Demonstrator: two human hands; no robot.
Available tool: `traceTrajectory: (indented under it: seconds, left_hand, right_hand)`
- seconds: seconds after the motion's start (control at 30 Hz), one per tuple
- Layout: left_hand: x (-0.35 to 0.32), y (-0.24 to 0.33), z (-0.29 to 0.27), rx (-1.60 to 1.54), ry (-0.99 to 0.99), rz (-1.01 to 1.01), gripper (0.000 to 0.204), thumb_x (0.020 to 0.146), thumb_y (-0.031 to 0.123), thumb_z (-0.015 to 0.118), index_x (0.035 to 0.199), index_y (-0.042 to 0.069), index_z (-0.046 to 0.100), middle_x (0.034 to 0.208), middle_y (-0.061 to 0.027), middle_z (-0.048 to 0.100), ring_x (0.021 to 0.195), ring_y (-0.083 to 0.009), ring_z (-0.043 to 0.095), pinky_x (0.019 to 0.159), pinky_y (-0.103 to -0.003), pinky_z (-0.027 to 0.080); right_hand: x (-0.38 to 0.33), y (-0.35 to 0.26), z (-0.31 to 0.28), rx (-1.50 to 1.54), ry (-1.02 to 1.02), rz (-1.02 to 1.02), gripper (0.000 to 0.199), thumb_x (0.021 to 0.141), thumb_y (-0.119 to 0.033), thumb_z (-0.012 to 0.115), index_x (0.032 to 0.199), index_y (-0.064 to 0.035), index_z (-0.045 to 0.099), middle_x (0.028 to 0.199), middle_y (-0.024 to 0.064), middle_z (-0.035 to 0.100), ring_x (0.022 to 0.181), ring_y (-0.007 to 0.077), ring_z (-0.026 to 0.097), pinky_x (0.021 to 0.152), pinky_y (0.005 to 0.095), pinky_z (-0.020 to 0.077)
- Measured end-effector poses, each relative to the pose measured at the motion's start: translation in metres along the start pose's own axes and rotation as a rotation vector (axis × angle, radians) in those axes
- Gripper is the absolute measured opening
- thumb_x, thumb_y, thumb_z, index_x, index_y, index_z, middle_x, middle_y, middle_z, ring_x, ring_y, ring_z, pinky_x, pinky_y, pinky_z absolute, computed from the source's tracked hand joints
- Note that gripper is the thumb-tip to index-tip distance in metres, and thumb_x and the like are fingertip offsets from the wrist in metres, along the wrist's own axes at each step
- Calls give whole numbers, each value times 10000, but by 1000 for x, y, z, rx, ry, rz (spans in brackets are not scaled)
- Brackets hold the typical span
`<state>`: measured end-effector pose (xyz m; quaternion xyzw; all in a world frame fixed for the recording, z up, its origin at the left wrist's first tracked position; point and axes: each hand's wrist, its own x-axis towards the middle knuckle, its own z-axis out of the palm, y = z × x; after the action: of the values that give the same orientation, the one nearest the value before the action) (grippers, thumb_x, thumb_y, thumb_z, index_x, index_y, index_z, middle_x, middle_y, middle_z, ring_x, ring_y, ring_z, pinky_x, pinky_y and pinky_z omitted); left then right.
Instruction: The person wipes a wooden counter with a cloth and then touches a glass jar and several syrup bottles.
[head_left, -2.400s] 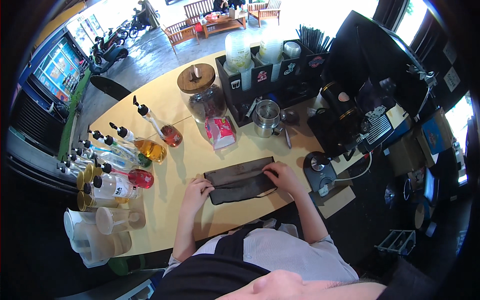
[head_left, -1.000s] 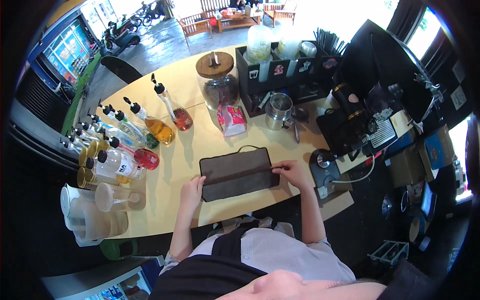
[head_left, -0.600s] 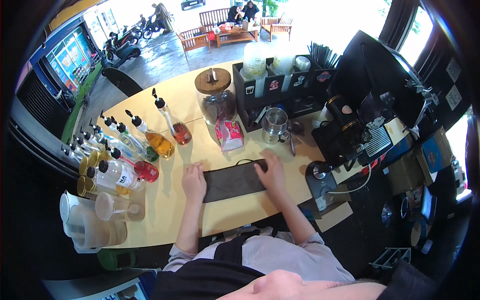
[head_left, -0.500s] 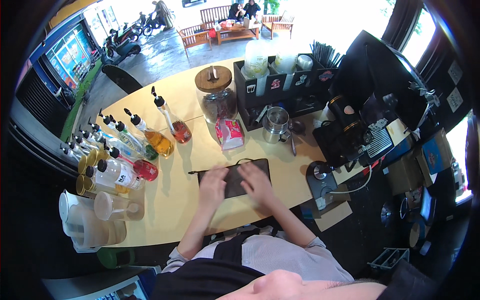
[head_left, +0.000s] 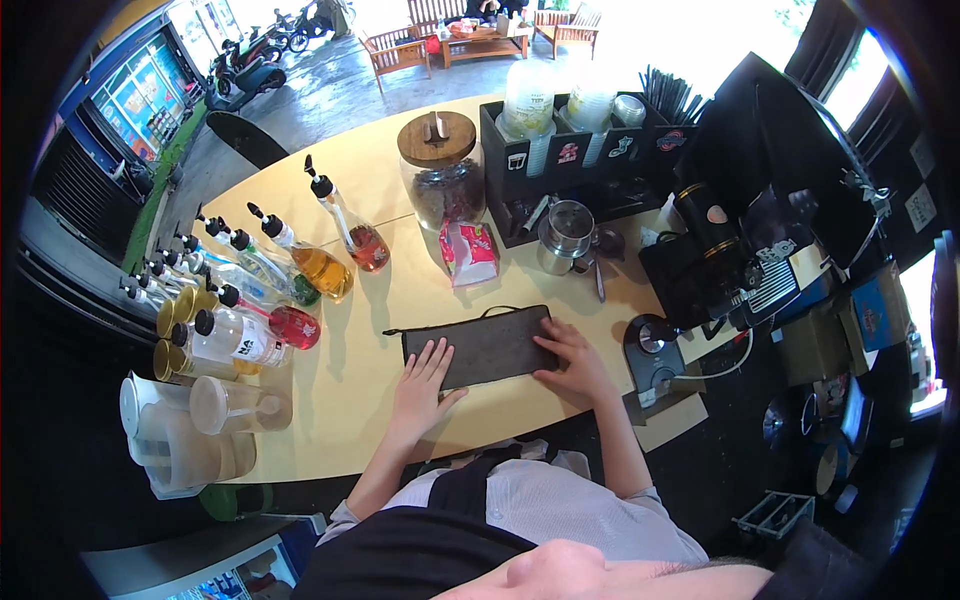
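A dark grey folded cloth (head_left: 482,344) lies flat on the pale yellow counter (head_left: 370,340) in front of me. My left hand (head_left: 425,380) rests palm down on its near left part with fingers spread. On the right end of the cloth, my right hand (head_left: 570,357) presses flat, fingers apart. Neither hand holds anything.
Several syrup bottles with pump tops (head_left: 270,280) stand at the left. A wooden-lidded glass jar (head_left: 440,180), a pink packet (head_left: 470,253), a metal jug (head_left: 565,237) and a black organiser with cups (head_left: 580,140) sit behind the cloth. Plastic pitchers (head_left: 175,440) stand at near left; a coffee grinder (head_left: 715,260) at right.
The cloth has been folded smaller and smoothed. My hands moved from its ends to the middle and back out, and now lie flat on it.
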<state>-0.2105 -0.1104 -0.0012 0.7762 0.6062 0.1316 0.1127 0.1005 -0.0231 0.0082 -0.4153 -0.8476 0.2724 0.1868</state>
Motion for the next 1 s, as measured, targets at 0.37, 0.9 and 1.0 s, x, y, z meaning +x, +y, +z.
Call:
traceTrajectory:
  seconds: [0.37,0.9,1.0]
  left_hand:
    - [-1,-16,28,-187,196,-168,474,1049,240,379,1463,20,451,1575,-188,350,1480,-342,291,1206,-491,210]
    - [-5,-44,-6,-431,387,-122,519,1078,308,286,1433,-22,472,1471,-227,475,1429,-407,356,1183,-466,268]
    - [4,-44,-4,-487,403,-139,509,1075,293,298,1435,-24,467,1476,-231,469,1432,-413,349,1184,-474,266]
  right_hand:
    - [7,-27,47,-54,246,484,381,810,-313,751,979,12,645,1023,203,602,1026,358,587,871,441,487]
    - [82,-117,116,329,294,112,273,930,-79,573,1192,-17,614,1205,187,647,1120,314,626,936,376,509]
    - [100,-123,133,114,407,85,467,965,-177,517,1405,-24,492,1477,206,467,1414,339,395,1161,443,315]
